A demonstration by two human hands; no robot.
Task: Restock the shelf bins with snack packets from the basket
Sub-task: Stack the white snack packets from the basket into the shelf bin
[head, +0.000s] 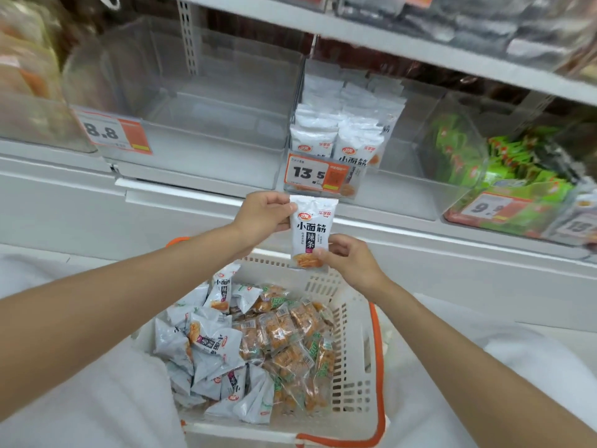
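Above the far rim of the basket (352, 334), a white snack packet (311, 232) hangs upright, long axis vertical, print toward the camera. It is apart from that rim and just below the front lip of the shelf bin (403, 189) holding matching packets. The left hand (265, 218) pinches its top-left corner; the right hand (350, 260) pinches its lower-right edge.

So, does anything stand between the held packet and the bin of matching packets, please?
Only the bin's own clear front wall, carrying a price tag, just above the packet; the opening over it looks free.
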